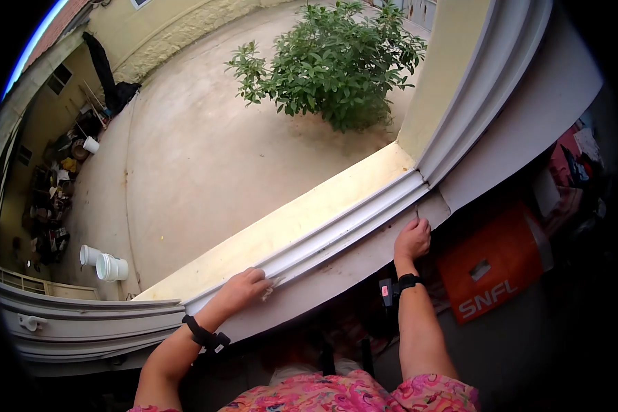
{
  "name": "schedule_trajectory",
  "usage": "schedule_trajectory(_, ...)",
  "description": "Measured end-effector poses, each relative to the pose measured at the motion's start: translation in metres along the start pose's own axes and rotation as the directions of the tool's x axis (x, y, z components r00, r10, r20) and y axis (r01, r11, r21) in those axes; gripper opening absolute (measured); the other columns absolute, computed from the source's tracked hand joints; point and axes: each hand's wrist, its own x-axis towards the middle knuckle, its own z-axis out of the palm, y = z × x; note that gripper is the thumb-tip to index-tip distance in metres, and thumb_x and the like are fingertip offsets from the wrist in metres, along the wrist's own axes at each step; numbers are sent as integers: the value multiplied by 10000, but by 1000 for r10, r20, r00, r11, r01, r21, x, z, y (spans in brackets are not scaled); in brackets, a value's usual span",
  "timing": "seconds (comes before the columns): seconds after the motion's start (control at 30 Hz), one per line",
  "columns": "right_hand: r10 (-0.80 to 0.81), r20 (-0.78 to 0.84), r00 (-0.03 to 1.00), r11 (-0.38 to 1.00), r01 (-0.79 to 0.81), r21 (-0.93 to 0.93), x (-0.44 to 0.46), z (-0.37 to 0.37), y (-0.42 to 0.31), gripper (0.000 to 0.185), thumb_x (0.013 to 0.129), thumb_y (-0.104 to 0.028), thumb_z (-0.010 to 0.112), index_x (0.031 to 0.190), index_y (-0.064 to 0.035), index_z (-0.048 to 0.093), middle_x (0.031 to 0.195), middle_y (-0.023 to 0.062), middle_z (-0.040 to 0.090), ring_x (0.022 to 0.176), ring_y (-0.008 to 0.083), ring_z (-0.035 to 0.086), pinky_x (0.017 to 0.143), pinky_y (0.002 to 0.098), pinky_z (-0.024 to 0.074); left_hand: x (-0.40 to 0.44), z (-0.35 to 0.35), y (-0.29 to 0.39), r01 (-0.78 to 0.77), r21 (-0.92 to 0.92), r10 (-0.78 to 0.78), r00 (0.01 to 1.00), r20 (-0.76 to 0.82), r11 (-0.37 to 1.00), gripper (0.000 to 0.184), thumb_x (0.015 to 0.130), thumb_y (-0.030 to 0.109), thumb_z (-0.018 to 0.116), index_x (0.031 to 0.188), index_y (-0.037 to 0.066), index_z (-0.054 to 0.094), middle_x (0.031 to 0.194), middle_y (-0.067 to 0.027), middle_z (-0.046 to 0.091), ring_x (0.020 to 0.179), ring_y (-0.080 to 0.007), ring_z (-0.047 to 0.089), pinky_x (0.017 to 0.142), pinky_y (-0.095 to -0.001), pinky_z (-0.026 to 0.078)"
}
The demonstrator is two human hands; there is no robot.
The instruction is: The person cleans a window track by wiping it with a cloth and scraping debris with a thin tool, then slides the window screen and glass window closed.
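Observation:
My left hand (pixel 244 287) is closed at the lower window track (pixel 329 242), its fingers curled around a small, wispy whitish scrap (pixel 269 288) that could be tissue or fluff. Farther right, my right hand (pixel 412 240) is closed above the inner sill (pixel 350 259), near the frame's corner. A thin, dark, stick-like thing (pixel 417 213) pokes up from its fingertips; its kind is too small to make out. Dark specks lie along the track and sill. Both wrists wear black straps with small modules.
The window frame (pixel 484 89) rises on the right, and a sliding sash (pixel 96 328) is at left. An orange bag marked SNFL (pixel 487 264) stands below the sill. Outside are a leafy bush (pixel 336 65), white buckets (pixel 111 268) and clutter along the far wall.

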Motion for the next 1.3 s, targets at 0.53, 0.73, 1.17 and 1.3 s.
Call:
schedule_trajectory(0.53,26,14,1000,999,-26,-48,2,-1,0,186,867,-254,475,831,-78,525,851,113,598,766,322,589,608,443,472,130,21,12,-158,-237,125,981,-147,959,236,709,-21,562,932,48,594,905,-114,532,867,-285,536,740,-345,471)
schedule_trajectory(0.73,21,15,1000,998,-20,-54,0,-1,-1,181,861,-250,480,832,-78,526,850,109,597,762,322,588,600,442,473,186,11,34,-152,-336,51,956,-290,930,275,720,-51,575,973,51,607,933,-120,555,859,-291,557,742,-350,473)
schedule_trajectory(1.17,13,9,1000,999,-12,-38,1,-1,-2,178,863,-248,470,815,-82,517,849,110,594,766,321,586,603,445,472,139,11,26,-230,-130,188,944,-270,965,314,711,-52,559,1008,43,598,965,-111,557,873,-282,561,761,-339,484)
schedule_trajectory(1.3,-6,-7,1000,999,6,-40,0,0,0,182,863,-248,471,816,-79,517,833,111,589,755,321,586,602,447,471,159,3,25,-106,-316,4,951,-309,943,285,730,-55,557,992,50,602,962,-128,543,868,-296,562,756,-345,480)
